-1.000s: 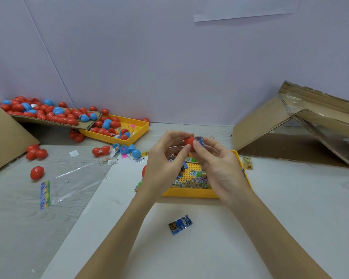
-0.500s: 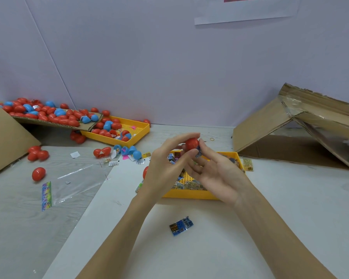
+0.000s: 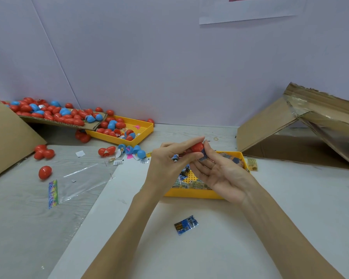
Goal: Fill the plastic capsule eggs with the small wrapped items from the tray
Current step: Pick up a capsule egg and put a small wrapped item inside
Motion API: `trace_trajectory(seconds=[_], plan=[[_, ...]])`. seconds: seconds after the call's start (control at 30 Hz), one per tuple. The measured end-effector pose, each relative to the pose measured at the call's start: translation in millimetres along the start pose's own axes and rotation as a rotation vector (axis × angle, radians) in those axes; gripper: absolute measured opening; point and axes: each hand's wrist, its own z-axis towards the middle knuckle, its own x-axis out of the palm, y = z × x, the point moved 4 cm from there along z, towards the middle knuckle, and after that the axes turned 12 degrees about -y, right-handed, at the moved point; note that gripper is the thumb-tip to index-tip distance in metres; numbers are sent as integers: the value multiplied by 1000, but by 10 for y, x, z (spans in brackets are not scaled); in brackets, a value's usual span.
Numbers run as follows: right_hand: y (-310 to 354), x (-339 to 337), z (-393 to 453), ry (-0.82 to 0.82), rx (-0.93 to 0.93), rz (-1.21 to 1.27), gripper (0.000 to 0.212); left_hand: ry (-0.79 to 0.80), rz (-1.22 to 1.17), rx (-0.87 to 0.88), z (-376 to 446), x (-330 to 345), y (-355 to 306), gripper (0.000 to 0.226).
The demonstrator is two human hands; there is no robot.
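The left hand (image 3: 165, 164) pinches a red plastic capsule egg (image 3: 197, 147) above the near yellow plastic tray (image 3: 191, 193); the right hand (image 3: 220, 174), fingers spread, presses a small blue wrapped item (image 3: 203, 155) against it — filling seems midway, with many wrapped packets (image 3: 186, 183) left.

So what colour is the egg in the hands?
Red egg, seen from the head camera.
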Motion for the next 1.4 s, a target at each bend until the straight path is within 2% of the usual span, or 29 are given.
trace_trajectory(seconds=[0.33,0.53,0.7,0.8,0.87,0.97,1.07,1.13,1.2,1.27,1.4], plan=[[-22,23,-19,-83,-56,-90,53,-15,11,-40,-2,3,30,38],[-51,54,-31,-123,-199,-139,40,-17,-54,-104,-6,11,104,32],[-1,75,-30,-133,-357,-250,45,10,-250,-144,2,36,93,30],[38,62,-33,-129,-443,-371,40,-2,-211,-108,9,44,94,29],[35,26,-26,-128,-423,-389,34,10,-172,-80,9,50,98,28],[39,-6,-13,-139,-394,-509,39,20,-110,-74,-8,45,139,28],[81,-80,30,-220,-426,-632,43,32,-52,-140,-34,62,173,32],[251,-126,70,-240,-384,-498,44,3,-31,-167,-28,38,183,39],[595,-139,90,-169,-299,-181,41,-66,-48,-202,3,-25,214,39],[1077,-148,85,-96,-297,129,38,-114,-45,-238,27,-70,268,38],[1675,-260,99,-191,-431,305,52,-116,36,-271,10,-54,317,42]])
